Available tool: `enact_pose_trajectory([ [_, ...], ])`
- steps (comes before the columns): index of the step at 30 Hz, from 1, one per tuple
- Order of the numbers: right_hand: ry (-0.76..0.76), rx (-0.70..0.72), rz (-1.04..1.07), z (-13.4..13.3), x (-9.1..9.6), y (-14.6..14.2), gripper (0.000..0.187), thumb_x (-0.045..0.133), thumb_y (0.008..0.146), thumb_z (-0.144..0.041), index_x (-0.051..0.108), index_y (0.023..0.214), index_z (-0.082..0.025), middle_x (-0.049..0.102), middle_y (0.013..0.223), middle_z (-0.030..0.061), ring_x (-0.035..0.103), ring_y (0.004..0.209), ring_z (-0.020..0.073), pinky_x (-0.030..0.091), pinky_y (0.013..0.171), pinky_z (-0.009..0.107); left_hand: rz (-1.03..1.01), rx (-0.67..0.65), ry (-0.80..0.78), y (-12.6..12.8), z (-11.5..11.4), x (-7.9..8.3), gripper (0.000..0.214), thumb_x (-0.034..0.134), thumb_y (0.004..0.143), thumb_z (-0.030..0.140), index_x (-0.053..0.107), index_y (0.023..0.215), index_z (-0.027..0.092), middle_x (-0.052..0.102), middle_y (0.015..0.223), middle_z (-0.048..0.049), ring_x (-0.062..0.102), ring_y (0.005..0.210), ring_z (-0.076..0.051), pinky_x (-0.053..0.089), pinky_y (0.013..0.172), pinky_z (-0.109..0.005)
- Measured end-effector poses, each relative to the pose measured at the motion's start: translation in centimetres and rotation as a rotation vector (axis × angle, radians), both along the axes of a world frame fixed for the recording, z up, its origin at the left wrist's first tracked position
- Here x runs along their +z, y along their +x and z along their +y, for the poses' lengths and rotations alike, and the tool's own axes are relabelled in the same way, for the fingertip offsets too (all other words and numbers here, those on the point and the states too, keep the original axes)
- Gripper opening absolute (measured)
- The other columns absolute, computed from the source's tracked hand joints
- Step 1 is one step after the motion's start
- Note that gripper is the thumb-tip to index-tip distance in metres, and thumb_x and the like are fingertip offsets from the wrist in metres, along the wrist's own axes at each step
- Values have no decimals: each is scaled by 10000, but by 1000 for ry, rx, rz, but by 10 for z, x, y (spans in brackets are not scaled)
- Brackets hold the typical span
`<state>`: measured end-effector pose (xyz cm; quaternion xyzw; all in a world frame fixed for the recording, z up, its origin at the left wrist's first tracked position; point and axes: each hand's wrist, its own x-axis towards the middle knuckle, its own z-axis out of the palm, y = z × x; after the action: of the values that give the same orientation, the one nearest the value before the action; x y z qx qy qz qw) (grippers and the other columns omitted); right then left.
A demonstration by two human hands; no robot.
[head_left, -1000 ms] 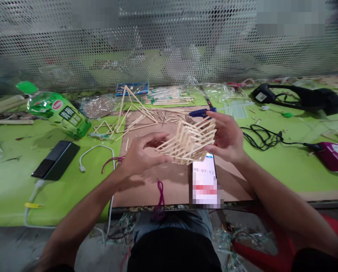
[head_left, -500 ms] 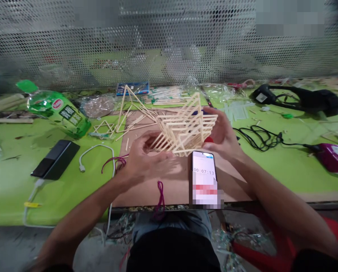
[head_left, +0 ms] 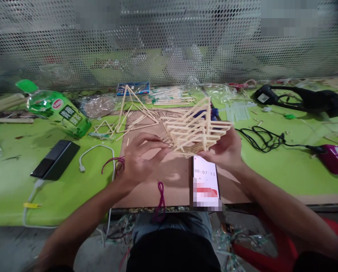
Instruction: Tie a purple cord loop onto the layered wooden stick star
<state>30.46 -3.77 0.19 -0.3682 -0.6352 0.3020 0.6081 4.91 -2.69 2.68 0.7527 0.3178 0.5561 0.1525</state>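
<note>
Item: stick lattice (head_left: 195, 126), a stacked frame of thin pale wooden sticks, tilted, held clear above the middle of the brown board (head_left: 146, 185).
Left hand (head_left: 139, 158): fingers half curled, tips touching the lattice's near-left corner from below; a light steadying contact, not a full clasp.
Right hand (head_left: 227, 149): cupped under the lattice's right side, fingers bent round its lower sticks and bearing most of the weight.
Step in hand: judged to be turning and inspecting the frame between both hands.
Next move calls for: gentle, even support at two corners, since the thin joints look likely to flex or part under a squeeze.
Phone (head_left: 206, 181): lying at the board's near edge, just under the lattice, showing a running timer.
Loose sticks (head_left: 169, 99): piled toward the bench's far edge, beside an upright stick triangle (head_left: 130, 104).
Green bottle (head_left: 57, 111): on its side near the far-left corner of the bench (head_left: 270, 166).
Dark phone (head_left: 55, 159): left side of the bench, a white cable (head_left: 96, 151) just beside it.
Black cord (head_left: 261, 136): right of the board.
</note>
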Motion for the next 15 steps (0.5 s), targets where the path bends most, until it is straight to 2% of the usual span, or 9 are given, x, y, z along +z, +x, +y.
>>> enact_pose_trajectory([
  [3, 46, -72, -94, -5, -6, -3, 786, 935, 554, -397, 538, 1232, -371, 673, 1183, 41, 683, 1053, 289, 640, 851, 448, 23, -11, 3, 3, -5, -1, 206, 841, 744, 194, 750, 920, 252, 716, 893, 9, 672, 835, -123, 564, 778, -277],
  [6, 82, -108, -181, -5, -13, -2, 806, 914, 584, -437, 501, 1274, -386, 668, 1200, 52, 676, 1061, 308, 621, 877, 486, 22, -1, -37, 5, -7, -3, 146, 822, 767, 199, 746, 883, 245, 728, 850, 12, 680, 788, -119, 568, 739, -272],
  [11, 127, -164, -252, -4, -17, -1, 804, 905, 598, -378, 495, 1287, -314, 670, 1175, 66, 682, 1045, 292, 619, 855, 452, 51, 23, -109, 6, -4, -5, 93, 771, 820, 209, 738, 901, 239, 741, 859, 0, 694, 786, -133, 577, 724, -284],
  [15, 101, -188, -238, -6, -16, -3, 784, 911, 600, -354, 509, 1273, -341, 680, 1154, 72, 685, 1032, 299, 635, 811, 443, 92, 16, -135, 6, -3, -5, 41, 754, 840, 233, 720, 858, 218, 731, 826, -3, 684, 766, -135, 568, 710, -277],
])
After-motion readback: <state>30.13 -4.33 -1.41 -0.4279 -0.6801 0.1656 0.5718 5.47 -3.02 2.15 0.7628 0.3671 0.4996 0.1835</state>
